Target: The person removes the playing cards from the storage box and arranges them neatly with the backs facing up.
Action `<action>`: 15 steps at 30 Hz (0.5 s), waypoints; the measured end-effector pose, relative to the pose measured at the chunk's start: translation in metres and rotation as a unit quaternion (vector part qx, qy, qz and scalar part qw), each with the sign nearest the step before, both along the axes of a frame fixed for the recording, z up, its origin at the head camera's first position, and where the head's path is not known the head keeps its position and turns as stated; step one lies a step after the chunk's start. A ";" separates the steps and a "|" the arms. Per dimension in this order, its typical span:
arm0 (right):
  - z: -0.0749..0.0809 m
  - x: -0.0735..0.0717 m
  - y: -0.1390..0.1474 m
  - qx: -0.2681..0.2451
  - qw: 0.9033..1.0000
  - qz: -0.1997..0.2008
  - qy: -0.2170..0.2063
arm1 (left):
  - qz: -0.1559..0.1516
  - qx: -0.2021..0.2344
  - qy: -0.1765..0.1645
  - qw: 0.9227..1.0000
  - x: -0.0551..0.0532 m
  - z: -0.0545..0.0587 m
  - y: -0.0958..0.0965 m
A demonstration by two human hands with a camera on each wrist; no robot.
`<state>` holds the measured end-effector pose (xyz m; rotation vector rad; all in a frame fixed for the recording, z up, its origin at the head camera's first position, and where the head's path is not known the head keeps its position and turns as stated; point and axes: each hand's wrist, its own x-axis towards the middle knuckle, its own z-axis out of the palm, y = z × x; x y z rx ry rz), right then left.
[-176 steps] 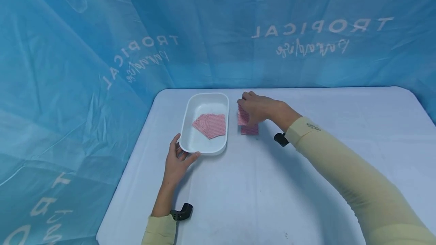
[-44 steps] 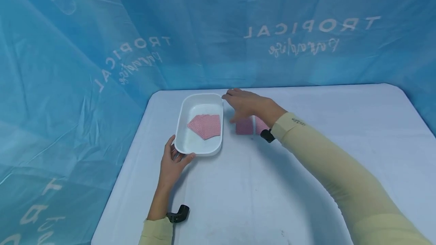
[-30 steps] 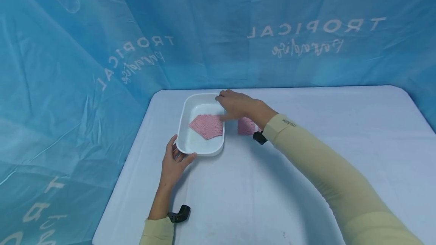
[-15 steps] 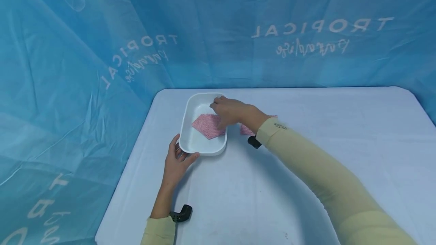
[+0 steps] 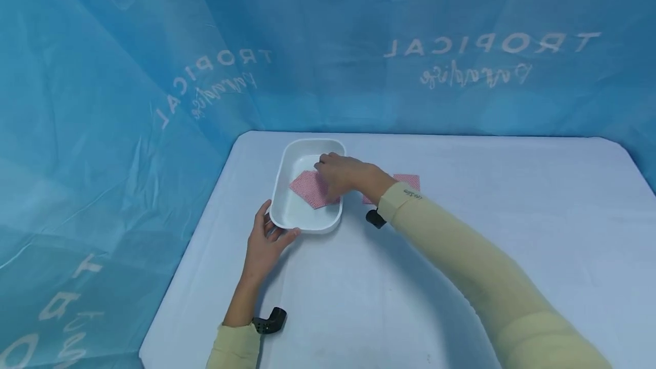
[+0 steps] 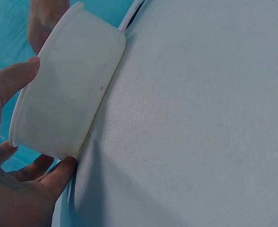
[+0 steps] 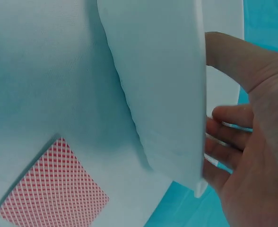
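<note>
A white plastic tub (image 5: 302,222) stands at the table's back left, with red-and-white patterned playing cards (image 5: 307,188) fanned inside, backs up. At its near left corner my left hand (image 5: 263,249) grips it, thumb at the rim and fingers round the side, as the left wrist view (image 6: 23,184) also shows. My right hand (image 5: 344,176) reaches over the right rim into the tub, above the cards and covering some. Its thumb stands apart from the fingers, and the tub wall (image 7: 158,94) hides the fingertips in the right wrist view.
Right of the tub, two card piles, one near (image 5: 368,198) and one farther right (image 5: 407,180), lie on the white tablecloth (image 5: 338,300), partly under my right forearm. A blue printed curtain (image 5: 359,90) hangs along the table's back and left edges.
My right hand first held a card above the table pile right of the tub. It let go, then moved left over the rim and down into the tub. My left hand stayed at the corner.
</note>
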<state>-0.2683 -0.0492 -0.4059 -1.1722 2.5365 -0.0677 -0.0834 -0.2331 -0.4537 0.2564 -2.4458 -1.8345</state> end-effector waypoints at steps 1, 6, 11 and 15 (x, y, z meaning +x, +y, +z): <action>-0.001 0.000 -0.001 0.006 1.000 -0.006 0.002 | -0.004 -0.004 -0.001 1.000 -0.001 0.001 0.000; -0.012 0.000 -0.008 0.023 1.000 -0.010 0.002 | 0.004 -0.008 -0.005 1.000 -0.002 -0.008 -0.007; -0.017 0.002 -0.014 0.048 0.998 -0.026 0.016 | 0.006 -0.016 0.007 1.000 -0.006 -0.026 -0.012; -0.018 0.001 -0.014 0.061 0.997 -0.033 0.031 | 0.008 -0.021 0.021 1.000 -0.008 -0.029 -0.011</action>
